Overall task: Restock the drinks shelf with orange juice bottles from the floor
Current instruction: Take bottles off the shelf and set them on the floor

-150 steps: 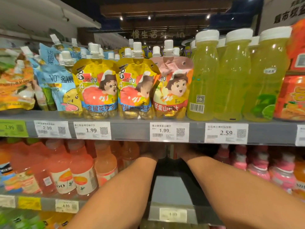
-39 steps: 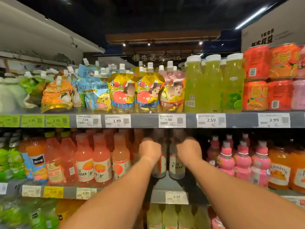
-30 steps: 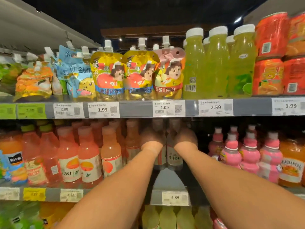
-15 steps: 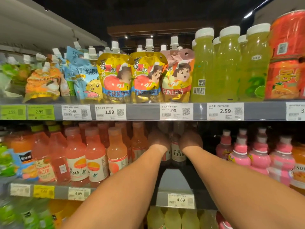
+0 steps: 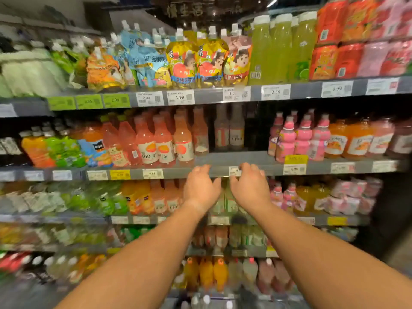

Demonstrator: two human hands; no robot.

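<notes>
Nothing is held in either hand. The left hand [image 5: 201, 188] is seen from the back, its fingers [image 5: 201, 169] spread and loosely curled, empty, raised in front of the edge of the shelf [image 5: 252, 159]. The right hand [image 5: 249, 189] is beside it, apart from it, likewise empty with fingers wide; its fingertips [image 5: 246, 167] lie at a small price tag [image 5: 234, 171] on that edge, though contact cannot be told through the blur. Both bare forearms are stretched up from the bottom of the view.

Above the hands, at the back of the shelf, two pale bottles [image 5: 229, 128] are stood upright side by side, with bare shelf in front of them and a dark gap to their right. To the left of this pair, rows of pink-orange bottles [image 5: 156, 139] are lined up to the shelf's front. To the right of the gap, small pink bottles [image 5: 298, 139] are grouped, and beyond them orange bottles [image 5: 354, 139] with white labels.

On the level above the shelf, spouted pouches [image 5: 196, 61] and tall green bottles [image 5: 278, 47] are displayed. The levels below the shelf are blurred; orange bottles can be made out near the bottom, directly under the hands.
</notes>
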